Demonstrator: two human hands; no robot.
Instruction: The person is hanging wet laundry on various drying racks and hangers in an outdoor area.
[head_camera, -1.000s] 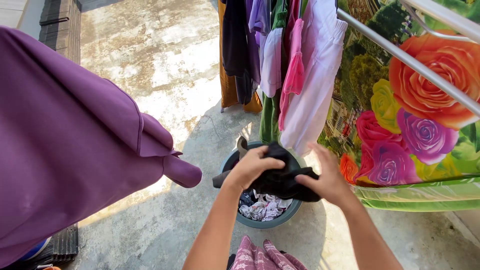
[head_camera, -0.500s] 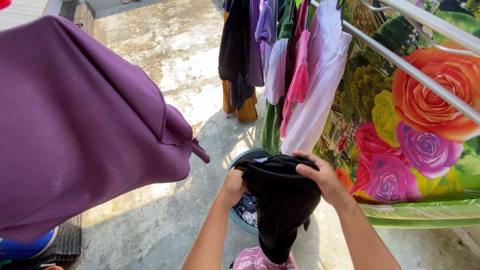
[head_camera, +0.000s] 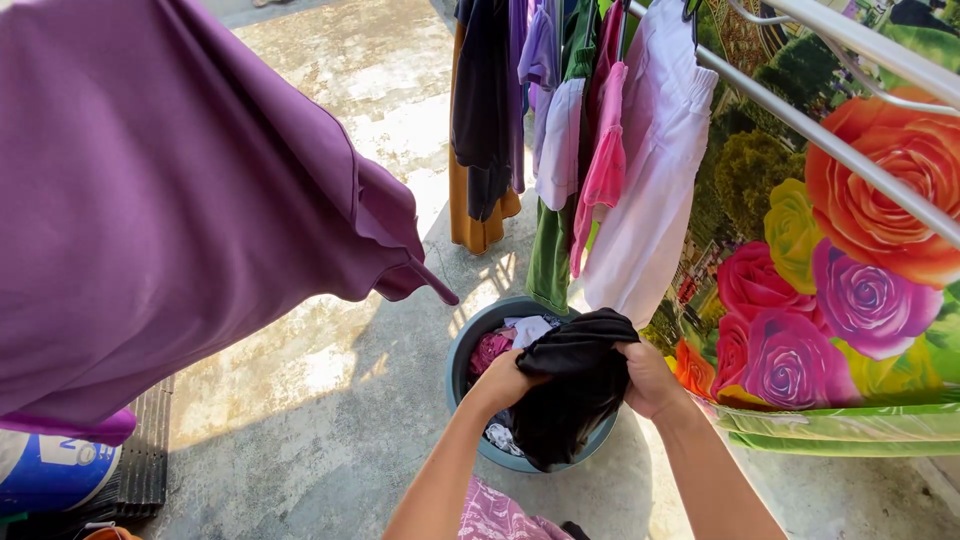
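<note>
Gripping a black garment (head_camera: 570, 395) in both fists, left hand (head_camera: 503, 380) and right hand (head_camera: 648, 378) closed tight on its top edge, hanging over a grey tub (head_camera: 468, 345) of laundry, purple cloth (head_camera: 170, 200) hanging left, clothes rack (head_camera: 850, 150) right.

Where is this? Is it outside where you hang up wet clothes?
Yes, probably an outdoor yard for drying laundry. Sun falls on a concrete floor, clothes hang from a metal drying rack, and a round tub of washing sits below. Both hands, left hand and right hand, grip a black garment.
</note>
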